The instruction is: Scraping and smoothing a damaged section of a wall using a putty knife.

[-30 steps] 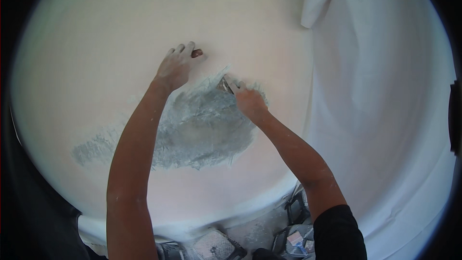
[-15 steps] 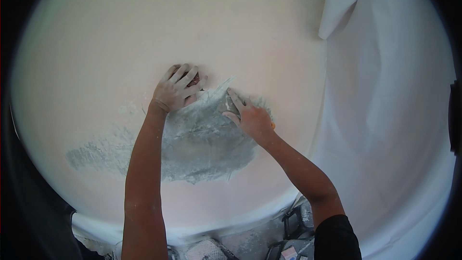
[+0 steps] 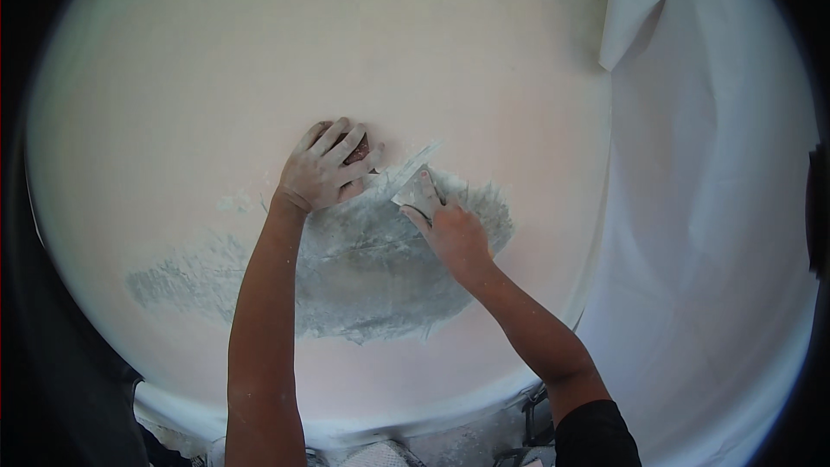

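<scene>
Scraper (image 3: 403, 197) in right hand (image 3: 454, 229), pinched between thumb and fingers, index finger extended over blade. Blade thin, flat, pale grey, straight-edged; rest mostly hidden by hand. Located at upper edge of grey patch (image 3: 372, 285). Left hand (image 3: 322, 169) with fingers spread over dark reddish-brown block (image 3: 359, 151), just above patch; gripping or merely resting on it, cannot tell. Patch streaky, mottled, ragged-edged, darker toward lower middle, on pale pinkish surface (image 3: 259, 52). White sheet (image 3: 683, 207) along right side, folded corner at top.
</scene>
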Available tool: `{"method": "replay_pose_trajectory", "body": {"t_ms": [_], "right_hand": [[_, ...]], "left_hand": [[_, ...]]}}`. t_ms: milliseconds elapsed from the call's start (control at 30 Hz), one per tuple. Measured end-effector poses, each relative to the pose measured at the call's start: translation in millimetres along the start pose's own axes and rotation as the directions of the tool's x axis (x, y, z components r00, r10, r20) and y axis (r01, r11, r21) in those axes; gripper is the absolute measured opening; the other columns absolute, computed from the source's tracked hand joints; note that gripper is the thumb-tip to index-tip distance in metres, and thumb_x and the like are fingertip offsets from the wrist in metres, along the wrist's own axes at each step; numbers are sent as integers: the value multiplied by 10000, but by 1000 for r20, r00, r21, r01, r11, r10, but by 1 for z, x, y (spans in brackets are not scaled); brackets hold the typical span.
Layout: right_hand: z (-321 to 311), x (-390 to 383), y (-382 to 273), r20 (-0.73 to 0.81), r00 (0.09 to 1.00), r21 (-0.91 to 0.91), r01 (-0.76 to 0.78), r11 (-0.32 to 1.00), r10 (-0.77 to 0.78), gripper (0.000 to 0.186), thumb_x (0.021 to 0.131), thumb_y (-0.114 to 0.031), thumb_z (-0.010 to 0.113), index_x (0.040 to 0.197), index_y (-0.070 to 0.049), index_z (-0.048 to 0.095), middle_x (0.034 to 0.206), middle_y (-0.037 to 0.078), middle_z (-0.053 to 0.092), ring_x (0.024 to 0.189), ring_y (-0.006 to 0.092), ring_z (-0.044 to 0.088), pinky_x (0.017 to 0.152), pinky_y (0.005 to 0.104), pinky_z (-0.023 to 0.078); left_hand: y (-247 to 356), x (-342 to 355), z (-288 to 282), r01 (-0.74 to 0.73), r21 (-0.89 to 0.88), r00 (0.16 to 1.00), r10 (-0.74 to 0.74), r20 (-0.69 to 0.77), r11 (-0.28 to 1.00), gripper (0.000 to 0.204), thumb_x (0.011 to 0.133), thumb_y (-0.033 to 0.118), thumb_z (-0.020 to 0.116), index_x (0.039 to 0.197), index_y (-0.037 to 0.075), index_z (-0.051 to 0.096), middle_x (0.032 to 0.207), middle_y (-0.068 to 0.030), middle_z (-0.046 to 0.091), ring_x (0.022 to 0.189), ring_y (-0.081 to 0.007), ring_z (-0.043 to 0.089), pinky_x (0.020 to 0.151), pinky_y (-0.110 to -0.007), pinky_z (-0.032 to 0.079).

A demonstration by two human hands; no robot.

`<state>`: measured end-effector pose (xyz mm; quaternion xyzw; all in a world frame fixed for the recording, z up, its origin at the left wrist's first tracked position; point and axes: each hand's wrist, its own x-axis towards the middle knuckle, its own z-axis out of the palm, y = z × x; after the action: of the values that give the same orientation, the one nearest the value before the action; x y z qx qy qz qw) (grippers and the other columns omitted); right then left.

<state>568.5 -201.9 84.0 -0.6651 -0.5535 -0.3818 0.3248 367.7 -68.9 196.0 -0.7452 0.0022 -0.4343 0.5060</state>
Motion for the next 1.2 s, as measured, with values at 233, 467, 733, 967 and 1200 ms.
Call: {"method": "replay_pose_trajectory", "body": {"t_ms": [233,467,733,967,1200], "right_hand": [[-8,8,-10,101,986,112,-142,984,131,711,970,-600,513,1510,-142,444,763,187,635,625,339,688,527,403,568],[-4,12,-14,64,991,138,-126,982,119,711,974,-581,527,1488,-94,461,738,189,636,630,344,685,550,401,575],[-1,11,-14,18,991,177,-135,975,134,707,972,-553,554,1484,-74,461,740,201,639,658,357,685,585,418,575],[3,16,-14,-29,989,248,-133,960,144,715,968,-563,554,1474,-64,473,752,208,642,699,377,685,620,436,572],[-6,14,-18,106,975,335,-221,916,196,751,949,-561,597,1497,-71,441,806,256,661,793,420,675,705,472,556]], "left_hand": [[1,5,2,8,-27,999,-9,-38,1000,483,741,296,666,1224,297,648,1237,-77,595,1163,-302,576,1019,-477,472],[-1,0,8,9,-30,999,-11,-45,1000,427,738,271,645,1164,297,667,1220,-69,612,1161,-301,590,1017,-473,476],[1,1,6,17,8,1000,-17,-22,1000,399,771,287,647,1168,304,674,1235,-61,617,1178,-295,585,1024,-478,470],[-1,2,7,18,62,1000,-18,-4,998,392,796,322,665,1185,274,672,1234,-59,622,1181,-283,582,1028,-469,461],[-1,-2,7,21,41,1000,-21,4,999,395,808,334,665,1197,263,665,1260,-55,612,1193,-276,577,1031,-465,457]]}}
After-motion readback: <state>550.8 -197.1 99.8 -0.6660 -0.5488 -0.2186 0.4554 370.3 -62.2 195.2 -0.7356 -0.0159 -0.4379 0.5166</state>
